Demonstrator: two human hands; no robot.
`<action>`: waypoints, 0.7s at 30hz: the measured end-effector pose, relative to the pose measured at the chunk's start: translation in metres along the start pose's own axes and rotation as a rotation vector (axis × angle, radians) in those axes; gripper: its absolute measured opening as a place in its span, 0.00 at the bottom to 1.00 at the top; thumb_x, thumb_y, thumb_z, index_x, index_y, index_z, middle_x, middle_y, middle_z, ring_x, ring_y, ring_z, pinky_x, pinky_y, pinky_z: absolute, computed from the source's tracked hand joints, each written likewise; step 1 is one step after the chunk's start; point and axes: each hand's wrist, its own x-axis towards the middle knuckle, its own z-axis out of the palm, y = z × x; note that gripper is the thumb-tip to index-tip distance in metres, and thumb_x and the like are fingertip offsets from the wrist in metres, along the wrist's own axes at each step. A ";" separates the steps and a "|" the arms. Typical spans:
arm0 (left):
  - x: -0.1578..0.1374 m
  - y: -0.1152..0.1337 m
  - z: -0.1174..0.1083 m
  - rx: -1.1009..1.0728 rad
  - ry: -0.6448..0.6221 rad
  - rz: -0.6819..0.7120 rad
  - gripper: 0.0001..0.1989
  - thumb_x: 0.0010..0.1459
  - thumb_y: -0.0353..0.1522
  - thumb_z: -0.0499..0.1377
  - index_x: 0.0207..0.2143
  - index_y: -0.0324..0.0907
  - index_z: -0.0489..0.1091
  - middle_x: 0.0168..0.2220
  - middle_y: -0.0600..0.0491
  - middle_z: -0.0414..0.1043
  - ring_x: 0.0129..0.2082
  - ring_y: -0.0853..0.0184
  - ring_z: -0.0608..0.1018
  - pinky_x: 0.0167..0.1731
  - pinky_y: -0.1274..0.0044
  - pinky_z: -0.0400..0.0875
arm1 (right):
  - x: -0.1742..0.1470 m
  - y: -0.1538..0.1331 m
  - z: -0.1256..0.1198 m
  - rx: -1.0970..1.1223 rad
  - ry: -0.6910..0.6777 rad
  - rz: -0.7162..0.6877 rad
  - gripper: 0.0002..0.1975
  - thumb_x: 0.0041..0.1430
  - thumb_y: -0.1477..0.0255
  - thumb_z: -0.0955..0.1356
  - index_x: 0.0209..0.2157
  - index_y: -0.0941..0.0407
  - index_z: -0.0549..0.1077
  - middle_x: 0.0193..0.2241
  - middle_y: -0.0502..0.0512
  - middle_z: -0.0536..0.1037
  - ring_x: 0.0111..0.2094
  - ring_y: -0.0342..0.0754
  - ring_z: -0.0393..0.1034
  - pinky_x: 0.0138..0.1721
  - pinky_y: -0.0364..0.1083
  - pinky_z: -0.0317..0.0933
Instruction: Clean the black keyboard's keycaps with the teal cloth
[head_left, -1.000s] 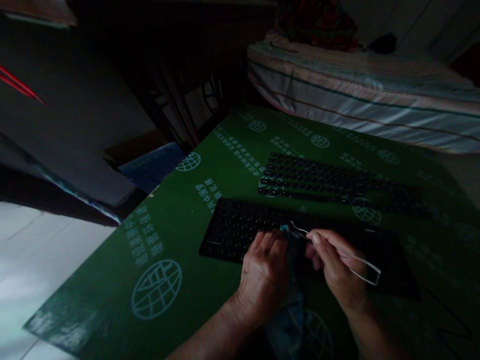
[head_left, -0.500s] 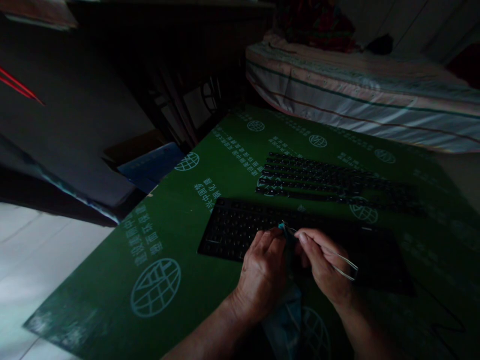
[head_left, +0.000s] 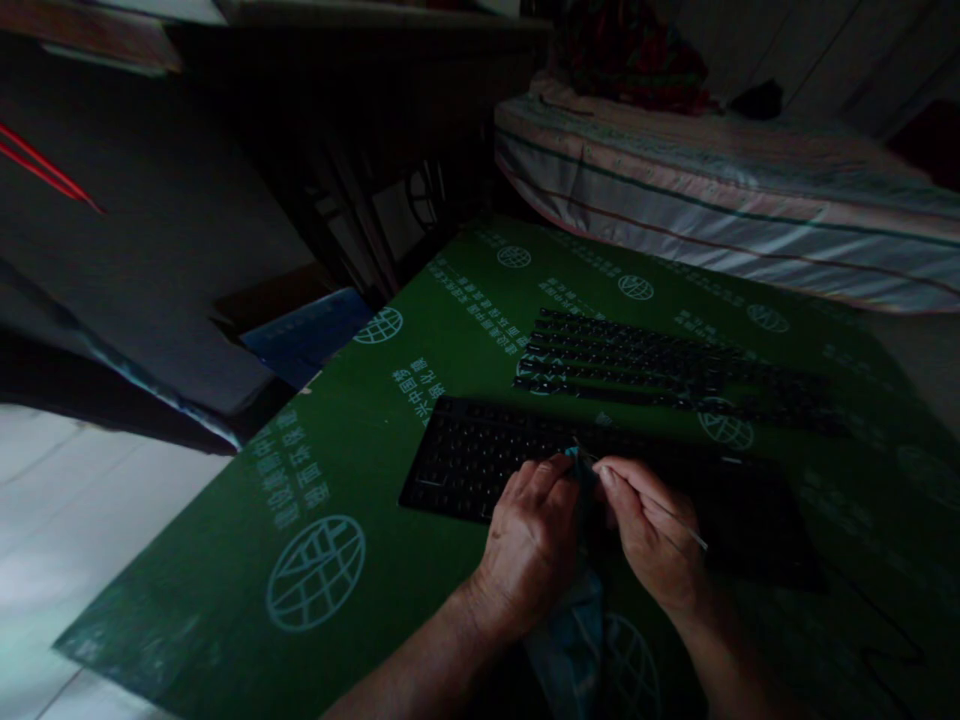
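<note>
Head view: over the keyboard (head_left: 457,458), left hand (head_left: 529,535) grips blue cloth (head_left: 576,635), right hand (head_left: 651,525) pinches a thin metal tool (head_left: 693,536); delicate tool-to-cloth work, seemingly, next calling for steadiness.

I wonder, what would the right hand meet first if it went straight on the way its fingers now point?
Most likely the blue cloth by the left hand, just ahead of the right hand, though depth is hard to judge in this dim light.

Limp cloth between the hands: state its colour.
The cloth is dull blue; best seen in the head view.
</note>
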 end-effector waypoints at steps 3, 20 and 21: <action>-0.001 0.001 -0.001 0.062 -0.036 -0.044 0.08 0.55 0.23 0.50 0.33 0.40 0.67 0.45 0.48 0.70 0.39 0.62 0.71 0.41 0.66 0.70 | -0.001 0.002 0.003 -0.011 0.005 -0.015 0.10 0.61 0.73 0.61 0.34 0.56 0.73 0.25 0.52 0.78 0.25 0.42 0.73 0.30 0.38 0.68; 0.006 0.005 0.006 0.039 -0.044 -0.121 0.09 0.58 0.26 0.52 0.41 0.39 0.67 0.38 0.49 0.69 0.37 0.63 0.69 0.40 0.69 0.68 | -0.001 0.006 0.007 -0.079 0.000 -0.073 0.10 0.61 0.73 0.61 0.34 0.57 0.74 0.29 0.55 0.79 0.29 0.44 0.75 0.33 0.39 0.69; 0.006 0.005 0.006 0.033 -0.040 -0.126 0.08 0.58 0.26 0.52 0.40 0.39 0.67 0.38 0.49 0.68 0.37 0.63 0.69 0.40 0.70 0.68 | -0.001 0.007 0.007 -0.080 -0.002 -0.069 0.10 0.61 0.73 0.61 0.35 0.57 0.74 0.29 0.55 0.80 0.30 0.45 0.75 0.34 0.40 0.69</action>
